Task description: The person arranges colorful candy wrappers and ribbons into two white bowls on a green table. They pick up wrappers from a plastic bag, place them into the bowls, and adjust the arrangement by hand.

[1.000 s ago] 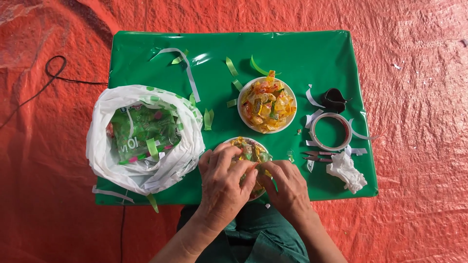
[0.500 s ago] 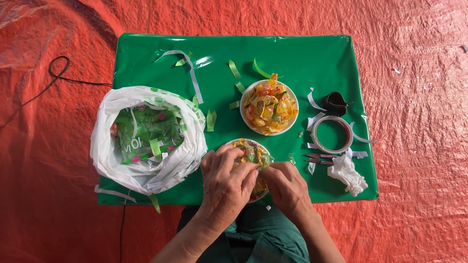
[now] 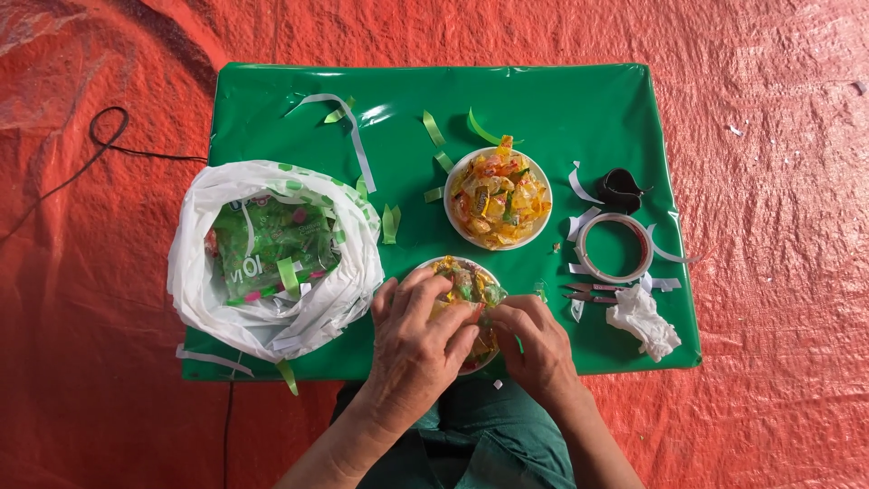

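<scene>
Green glossy sheeting covers the low worktop [image 3: 561, 100], smooth and shiny against the crinkled red tarpaulin [image 3: 778, 136] spread under it. At the near edge both hands meet over a round white bowl [image 3: 425, 268] heaped with crumpled, shiny sweet wrappers [image 3: 466, 282] in yellow, orange and green. The left hand [image 3: 418, 349] lies over the bowl's near half with its fingers curled down onto the heap; the right hand [image 3: 541, 342] closes its fingertips together on a wrapper at the bowl's right side. Whether the left grip actually pinches a piece cannot be told. Left of the bowl slumps a soft white plastic bag [image 3: 208, 290], its mouth rolled open on green packets. Right of the hands lie a wad of white tissue [image 3: 644, 321] and small pliers [image 3: 593, 292]. Farther off stands a second round bowl [image 3: 453, 186] piled with orange and yellow wrappers, with a tape ring [image 3: 615, 247] to its right and curled green paper strips [image 3: 434, 129] scattered beyond.
</scene>
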